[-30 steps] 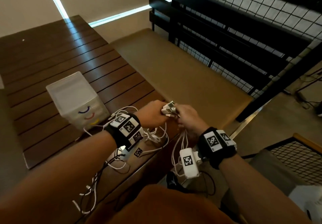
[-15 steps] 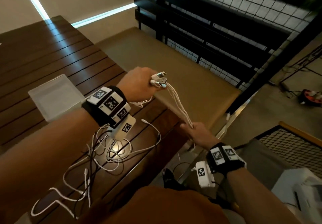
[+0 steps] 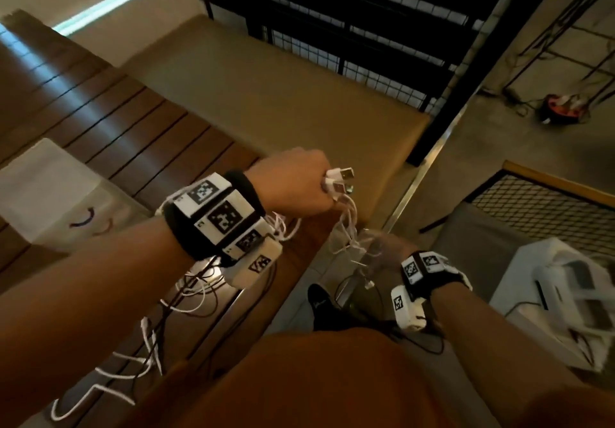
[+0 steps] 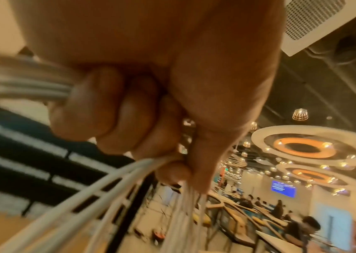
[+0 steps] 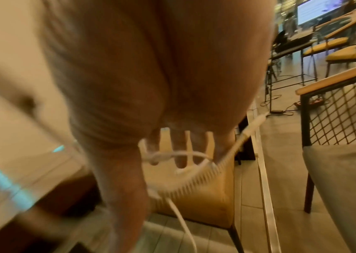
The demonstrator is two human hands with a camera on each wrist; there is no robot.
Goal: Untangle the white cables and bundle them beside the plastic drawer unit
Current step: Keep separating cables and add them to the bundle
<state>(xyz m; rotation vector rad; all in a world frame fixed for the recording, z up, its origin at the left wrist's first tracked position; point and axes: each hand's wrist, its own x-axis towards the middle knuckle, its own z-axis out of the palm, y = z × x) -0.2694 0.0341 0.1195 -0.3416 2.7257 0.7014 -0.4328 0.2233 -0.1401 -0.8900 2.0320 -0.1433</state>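
Cables [image 3: 346,228] hung gathered from the left hand [image 3: 293,184], fisted round their plug ends above the counter [image 3: 109,128] edge, not yet beside the drawer unit [image 3: 50,194]. Right hand [image 3: 386,251] blurred, grip unclear; loops remained loose.

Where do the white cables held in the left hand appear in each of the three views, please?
Head: white cables hang from the left hand, centre frame.
Left wrist: they leave the fist toward lower left.
Right wrist: blurred strands below the right hand, centre.
Shared landmark: the tan bench.
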